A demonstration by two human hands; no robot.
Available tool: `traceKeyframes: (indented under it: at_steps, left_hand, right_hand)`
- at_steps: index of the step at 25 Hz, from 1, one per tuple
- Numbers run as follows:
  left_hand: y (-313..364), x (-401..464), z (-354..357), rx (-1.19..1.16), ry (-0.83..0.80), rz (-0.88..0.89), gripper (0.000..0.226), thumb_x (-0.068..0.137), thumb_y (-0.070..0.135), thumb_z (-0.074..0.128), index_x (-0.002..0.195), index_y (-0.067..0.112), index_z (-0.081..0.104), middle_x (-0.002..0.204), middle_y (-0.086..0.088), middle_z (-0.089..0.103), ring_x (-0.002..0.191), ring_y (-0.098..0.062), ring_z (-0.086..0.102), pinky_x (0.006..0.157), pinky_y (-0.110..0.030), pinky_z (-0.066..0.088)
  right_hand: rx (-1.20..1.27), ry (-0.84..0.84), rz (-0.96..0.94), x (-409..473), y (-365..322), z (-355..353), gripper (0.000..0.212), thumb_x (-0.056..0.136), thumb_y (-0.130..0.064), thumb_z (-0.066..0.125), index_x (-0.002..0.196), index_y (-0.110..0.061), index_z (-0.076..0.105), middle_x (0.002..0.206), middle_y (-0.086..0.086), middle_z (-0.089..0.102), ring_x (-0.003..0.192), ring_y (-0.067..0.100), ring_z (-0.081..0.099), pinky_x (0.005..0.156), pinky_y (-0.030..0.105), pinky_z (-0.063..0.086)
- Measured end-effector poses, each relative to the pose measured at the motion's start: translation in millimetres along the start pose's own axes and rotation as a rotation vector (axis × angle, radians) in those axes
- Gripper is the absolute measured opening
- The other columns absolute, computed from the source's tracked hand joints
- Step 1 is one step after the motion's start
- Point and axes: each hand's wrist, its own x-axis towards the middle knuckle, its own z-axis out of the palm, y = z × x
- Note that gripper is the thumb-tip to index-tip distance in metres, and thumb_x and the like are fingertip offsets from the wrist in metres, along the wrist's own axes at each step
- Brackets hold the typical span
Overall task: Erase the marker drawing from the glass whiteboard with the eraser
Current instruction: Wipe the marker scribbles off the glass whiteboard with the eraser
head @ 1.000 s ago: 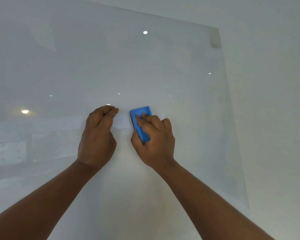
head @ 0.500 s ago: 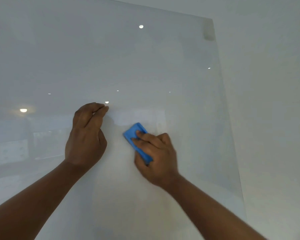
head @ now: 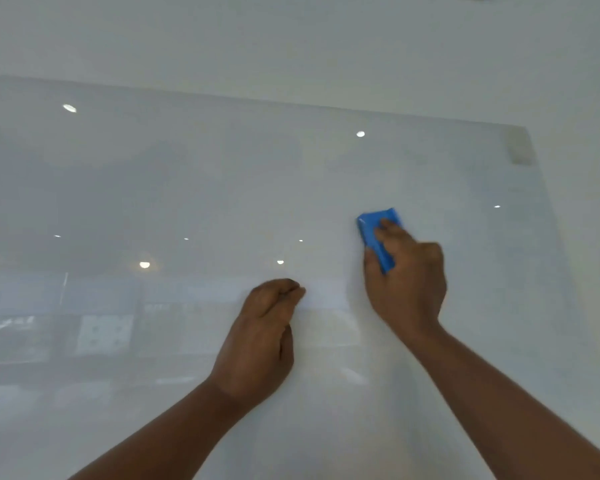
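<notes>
The glass whiteboard (head: 187, 188) fills most of the view and reflects ceiling lights and a room. I see no marker lines on it. My right hand (head: 407, 282) presses a blue eraser (head: 376, 237) flat against the glass, right of centre; the eraser's upper end sticks out above my fingers. My left hand (head: 262, 337) rests against the glass lower and to the left, fingers curled into a loose fist with nothing visible in it.
The board's top edge (head: 291, 102) runs across the upper view, with plain wall above it. A metal mounting clip (head: 518, 150) sits at the top right corner. The board's right edge slants down along the right side.
My right hand has slid the eraser up and to the right across the glass. The view has tilted up and left, so the board's top edge now shows. My left hand stays curled.
</notes>
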Motion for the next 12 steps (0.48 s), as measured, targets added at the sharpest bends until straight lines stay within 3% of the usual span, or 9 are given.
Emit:
traceKeyframes:
  at_steps: [2, 4, 8, 12]
  left_hand:
    - [-9, -1, -9, -0.001, -0.003, 0.042, 0.056, 0.075, -0.019, 0.059, 0.126, 0.004, 0.063, 0.128, -0.008, 0.060, 0.123, -0.019, 0.051, 0.107, -0.019, 0.037]
    - [-23, -2, -18, 0.001, 0.024, 0.062, 0.053, 0.078, -0.017, 0.061, 0.126, 0.005, 0.063, 0.127, -0.006, 0.061, 0.121, -0.017, 0.052, 0.107, -0.017, 0.036]
    - [-43, -2, -36, -0.084, 0.168, -0.015, 0.054, 0.073, -0.025, 0.050, 0.113, 0.010, 0.059, 0.113, -0.004, 0.057, 0.108, -0.017, 0.053, 0.097, -0.022, 0.044]
    - [-59, -8, -64, -0.148, 0.406, -0.138, 0.057, 0.056, -0.024, 0.034, 0.092, 0.020, 0.039, 0.095, 0.001, 0.040, 0.090, -0.016, 0.039, 0.084, -0.015, 0.034]
  right_hand:
    - [-0.025, 0.033, 0.171, 36, -24, 21, 0.041, 0.093, -0.031, 0.067, 0.133, -0.028, 0.061, 0.143, -0.014, 0.059, 0.108, 0.031, 0.052, 0.082, 0.036, 0.048]
    - [-0.030, 0.024, 0.166, 54, -67, 46, 0.043, 0.094, -0.033, 0.064, 0.137, -0.029, 0.059, 0.145, -0.015, 0.056, 0.114, 0.032, 0.050, 0.087, 0.036, 0.047]
    - [0.087, -0.162, -0.167, 35, -154, 80, 0.040, 0.093, -0.035, 0.064, 0.132, -0.036, 0.062, 0.143, -0.022, 0.056, 0.108, 0.027, 0.051, 0.086, 0.037, 0.050]
    - [0.211, -0.350, -0.455, -20, -173, 67, 0.034, 0.085, -0.035, 0.072, 0.119, -0.035, 0.071, 0.133, -0.018, 0.065, 0.095, 0.023, 0.057, 0.075, 0.037, 0.053]
